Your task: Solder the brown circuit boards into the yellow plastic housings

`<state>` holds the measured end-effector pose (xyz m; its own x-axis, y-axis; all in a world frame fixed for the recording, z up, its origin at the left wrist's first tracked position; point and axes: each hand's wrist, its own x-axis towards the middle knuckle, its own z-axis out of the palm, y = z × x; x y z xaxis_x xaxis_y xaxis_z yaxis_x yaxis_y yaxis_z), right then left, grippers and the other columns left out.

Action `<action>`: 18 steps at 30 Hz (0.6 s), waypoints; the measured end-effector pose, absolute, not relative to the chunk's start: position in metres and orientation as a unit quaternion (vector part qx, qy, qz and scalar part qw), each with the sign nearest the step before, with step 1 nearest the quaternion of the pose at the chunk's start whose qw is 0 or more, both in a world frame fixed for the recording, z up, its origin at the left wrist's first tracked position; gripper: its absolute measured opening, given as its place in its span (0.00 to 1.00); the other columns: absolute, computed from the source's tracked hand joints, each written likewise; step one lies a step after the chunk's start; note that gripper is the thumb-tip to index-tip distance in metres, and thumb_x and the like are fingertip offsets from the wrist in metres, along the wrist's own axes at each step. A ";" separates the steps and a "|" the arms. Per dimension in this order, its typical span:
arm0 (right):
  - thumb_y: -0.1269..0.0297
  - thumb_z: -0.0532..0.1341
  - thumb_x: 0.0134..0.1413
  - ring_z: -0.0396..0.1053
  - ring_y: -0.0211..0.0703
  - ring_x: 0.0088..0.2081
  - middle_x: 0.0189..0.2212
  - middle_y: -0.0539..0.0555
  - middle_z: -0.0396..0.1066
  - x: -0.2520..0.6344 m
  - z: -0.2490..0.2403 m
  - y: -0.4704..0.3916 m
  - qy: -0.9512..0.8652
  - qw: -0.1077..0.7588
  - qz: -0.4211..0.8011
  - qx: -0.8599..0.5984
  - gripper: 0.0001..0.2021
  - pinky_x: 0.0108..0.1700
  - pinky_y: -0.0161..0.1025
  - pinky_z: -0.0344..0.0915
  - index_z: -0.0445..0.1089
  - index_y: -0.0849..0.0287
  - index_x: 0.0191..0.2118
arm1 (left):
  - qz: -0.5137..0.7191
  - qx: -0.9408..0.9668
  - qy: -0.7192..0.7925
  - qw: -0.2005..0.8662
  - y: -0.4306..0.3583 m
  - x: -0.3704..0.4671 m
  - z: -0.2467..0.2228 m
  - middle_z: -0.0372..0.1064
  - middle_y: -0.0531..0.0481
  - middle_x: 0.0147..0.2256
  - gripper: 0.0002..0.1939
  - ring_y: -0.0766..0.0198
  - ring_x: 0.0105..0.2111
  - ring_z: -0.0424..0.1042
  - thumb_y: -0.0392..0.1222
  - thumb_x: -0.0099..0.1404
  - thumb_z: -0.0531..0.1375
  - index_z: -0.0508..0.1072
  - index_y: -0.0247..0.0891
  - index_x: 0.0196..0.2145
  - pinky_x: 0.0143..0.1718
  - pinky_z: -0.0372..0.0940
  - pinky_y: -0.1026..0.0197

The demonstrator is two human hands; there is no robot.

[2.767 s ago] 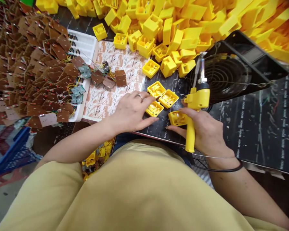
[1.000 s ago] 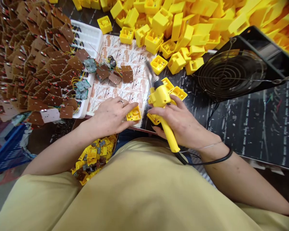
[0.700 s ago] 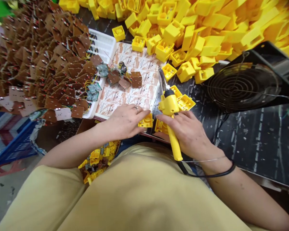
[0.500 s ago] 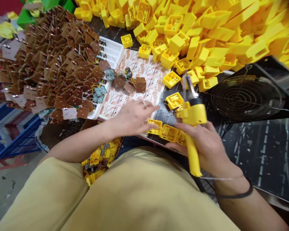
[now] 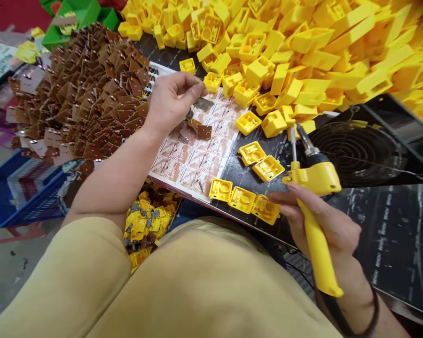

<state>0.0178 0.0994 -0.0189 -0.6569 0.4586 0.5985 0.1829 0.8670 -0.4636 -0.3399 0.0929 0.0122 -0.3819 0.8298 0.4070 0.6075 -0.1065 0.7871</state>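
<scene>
My right hand is closed around the yellow handle of a soldering gun, its metal tip pointing up toward the fan. Beside that hand, a row of yellow plastic cases lies open side up along the table edge. Two more open cases sit just behind the row. My left hand is above the patterned sheet, thumb and fingers pinched together. A blurred grey-green piece shows just below those fingertips; whether they grip it is unclear. Brown circuit boards with wires lie on the sheet near this hand.
A large heap of brown circuit boards rises at the left. Yellow cases are piled across the back. At the right stands a black fan. A blue basket and a box of yellow parts are lower left.
My left hand has moved from the front row of cases up and left to the parts on the sheet, its fingers now pinched. My right hand has shifted right with the soldering gun, uncovering more cases.
</scene>
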 end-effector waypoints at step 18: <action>0.63 0.68 0.60 0.76 0.42 0.36 0.38 0.50 0.78 -0.018 -0.015 0.092 -0.921 0.316 0.162 -0.163 0.15 0.49 0.42 0.72 0.68 0.54 0.50 | 0.134 0.726 0.626 0.250 0.020 -0.261 0.009 0.80 0.51 0.31 0.07 0.66 0.32 0.76 0.33 0.64 0.61 0.80 0.36 0.36 0.36 0.66 0.65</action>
